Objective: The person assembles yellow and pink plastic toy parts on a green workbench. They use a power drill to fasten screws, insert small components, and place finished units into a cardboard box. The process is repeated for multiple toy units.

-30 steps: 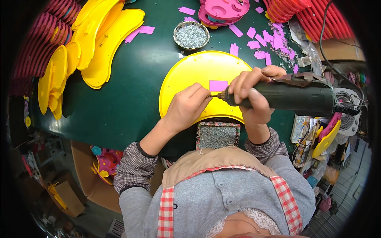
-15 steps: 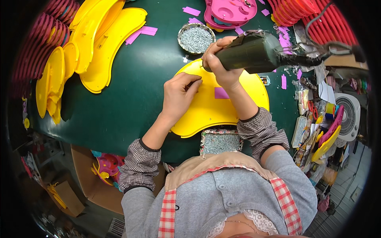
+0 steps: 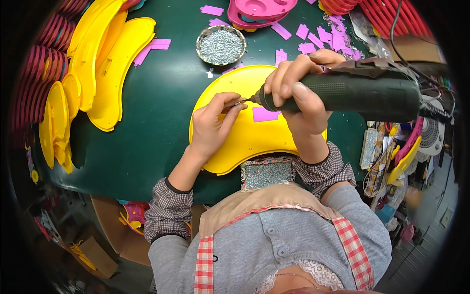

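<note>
Head view, looking straight down. We see the right hand wrapped tight around a dark green electric screwdriver, held nearly level, its bit pointing to the person's left. The bit tip meets the left hand, whose thumb and fingers are pressed together in a pinch right at the tip; what they pinch is too small for us to tell, possibly a screw.

Both hands hover over a yellow crescent-shaped plastic panel lying flat on the dark green table, close to the person's body. A small purple rectangular piece sits on the panel, just under the screwdriver's nose.

Just beside the panel's near edge we note a small square tray of silvery screws, touching or nearly touching the panel. Beyond the panel, a round metal dish holds more silvery screws.

To the person's left, a stack of yellow panels lies fanned along the table edge, with dark red parts beyond it. At the far side we see a pink moulded part and scattered purple pieces. A black cable runs from the screwdriver's rear.
</note>
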### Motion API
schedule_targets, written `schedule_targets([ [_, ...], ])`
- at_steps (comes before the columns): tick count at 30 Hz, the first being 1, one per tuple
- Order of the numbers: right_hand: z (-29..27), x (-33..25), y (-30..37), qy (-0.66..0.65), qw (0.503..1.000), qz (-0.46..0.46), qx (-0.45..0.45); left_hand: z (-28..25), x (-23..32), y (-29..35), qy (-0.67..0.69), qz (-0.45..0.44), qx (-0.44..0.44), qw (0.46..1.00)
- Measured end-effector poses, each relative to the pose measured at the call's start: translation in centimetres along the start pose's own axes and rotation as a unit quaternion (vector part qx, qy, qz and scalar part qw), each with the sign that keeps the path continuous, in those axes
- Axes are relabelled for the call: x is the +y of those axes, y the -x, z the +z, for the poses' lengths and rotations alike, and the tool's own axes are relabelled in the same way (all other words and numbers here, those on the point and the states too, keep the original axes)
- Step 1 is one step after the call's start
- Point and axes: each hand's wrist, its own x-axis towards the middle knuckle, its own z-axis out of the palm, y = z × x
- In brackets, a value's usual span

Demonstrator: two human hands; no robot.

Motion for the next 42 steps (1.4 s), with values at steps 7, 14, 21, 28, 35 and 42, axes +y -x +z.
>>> schedule_targets([
  [7,-0.2,-2.3,0.9,-0.028,0.998,0.011,0.057,0.9,1.3,0.2,0.036,0.044,0.002,0.998],
  [14,-0.6,-3.9,1.7,-0.048,0.992,0.009,0.112,1.9,2.1,-0.1,-0.036,0.123,0.024,0.992],
  [21,-2.1,-5.5,1.8,-0.036,0.989,-0.022,0.142,2.8,3.3,-1.6,-0.042,0.093,-0.035,0.994],
  [28,-3.0,-7.3,5.0,0.021,0.993,0.018,0.113,5.4,3.1,3.6,0.063,-0.130,-0.147,0.978],
  [35,-3.1,-8.5,6.7,0.035,0.995,0.040,0.079,6.0,4.5,2.6,0.000,-0.017,-0.126,0.992],
  [42,-4.0,-9.0,6.1,0.024,0.990,0.007,0.139,6.8,4.1,-0.2,-0.021,0.103,-0.125,0.987],
])
